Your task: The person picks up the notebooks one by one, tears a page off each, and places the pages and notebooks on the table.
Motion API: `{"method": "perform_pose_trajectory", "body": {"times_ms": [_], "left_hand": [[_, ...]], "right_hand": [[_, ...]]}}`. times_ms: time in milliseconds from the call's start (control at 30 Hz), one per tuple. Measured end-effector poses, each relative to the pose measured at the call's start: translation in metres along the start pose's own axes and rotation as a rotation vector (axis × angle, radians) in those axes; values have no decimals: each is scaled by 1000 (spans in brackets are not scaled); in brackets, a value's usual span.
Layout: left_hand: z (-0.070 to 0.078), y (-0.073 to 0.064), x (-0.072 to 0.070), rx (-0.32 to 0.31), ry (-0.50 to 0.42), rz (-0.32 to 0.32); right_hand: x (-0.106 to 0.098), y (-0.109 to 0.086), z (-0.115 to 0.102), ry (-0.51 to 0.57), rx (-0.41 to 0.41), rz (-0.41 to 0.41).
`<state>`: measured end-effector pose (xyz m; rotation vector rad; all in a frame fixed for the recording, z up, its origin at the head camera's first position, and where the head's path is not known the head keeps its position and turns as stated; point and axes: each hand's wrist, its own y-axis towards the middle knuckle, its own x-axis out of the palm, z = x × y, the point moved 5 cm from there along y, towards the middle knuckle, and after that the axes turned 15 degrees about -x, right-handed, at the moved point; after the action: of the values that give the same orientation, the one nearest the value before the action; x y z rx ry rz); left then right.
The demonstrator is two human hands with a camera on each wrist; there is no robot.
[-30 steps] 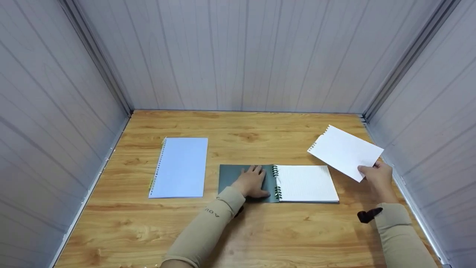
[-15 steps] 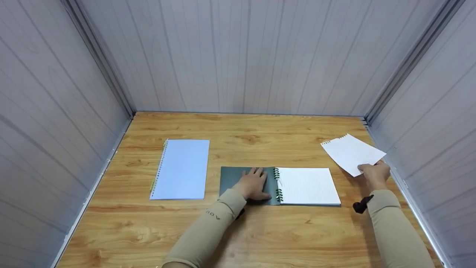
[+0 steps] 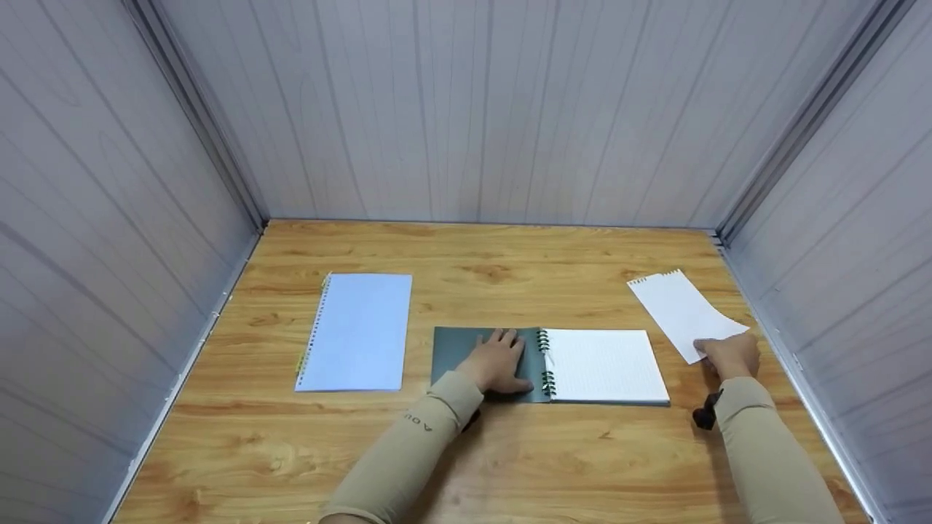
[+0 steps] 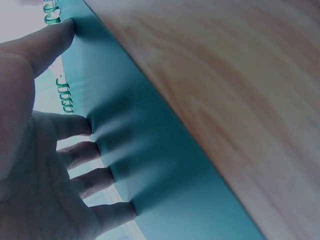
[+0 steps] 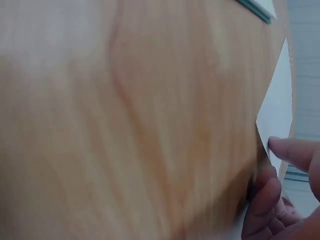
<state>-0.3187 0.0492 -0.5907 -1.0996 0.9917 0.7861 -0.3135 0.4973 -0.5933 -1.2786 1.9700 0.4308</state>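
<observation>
I get an even, moderately bright head view, fairly sharp, with soft shadows on the table (image 3: pixel 568 466) alongside both sleeves (image 3: pixel 408 447). My left wrist feed runs cold and teal — blown out at upper left, the left hand (image 4: pixel 45 185) casting streaky shadows across the cover (image 4: pixel 155 155). My right wrist feed looks dimmer and hazy — wood grain smeared, darkest beside the right hand (image 3: pixel 734 355).

The table (image 3: pixel 510 458) is viewed from the head, forward and downward, from well back, with the back wall (image 3: pixel 466 109) at 12 o'clock. From the left wrist, the dark cover (image 4: pixel 160 160) is seen closely, the left hand (image 4: pixel 40 170) being framed at 8 o'clock. From the right wrist, the table is faced closely, the white sheet (image 5: pixel 277 100) being caught at 3. The cover is shared by head and left wrist views, the sheet by head and right.
</observation>
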Motion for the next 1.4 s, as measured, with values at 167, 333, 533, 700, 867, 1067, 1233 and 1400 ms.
{"method": "perform_pose_trajectory", "body": {"times_ms": [167,333,533,700,867,1067,1233,1400], "left_hand": [[0,1,2,-1,6,4],[-1,1,3,5,-9,5],[-5,2,0,21,-12,27],[-16,5,-4,14,-4,51],[-35,5,-10,-34,13,76],[-62,-4,-23,-98,38,117],[-80,-13,-32,-152,54,119],[-92,-19,-34,-181,45,97]], "right_hand": [[-1,-5,5,3,6,-53],[1,-7,2,-11,-13,-78],[4,-14,-27,-3,-143,-69],[9,-25,-55,2,-229,-76],[18,-37,-74,2,-344,-75],[37,-56,-86,43,-480,-138],[54,-69,-92,46,-580,-255],[73,-85,-92,-37,-674,-373]]}}
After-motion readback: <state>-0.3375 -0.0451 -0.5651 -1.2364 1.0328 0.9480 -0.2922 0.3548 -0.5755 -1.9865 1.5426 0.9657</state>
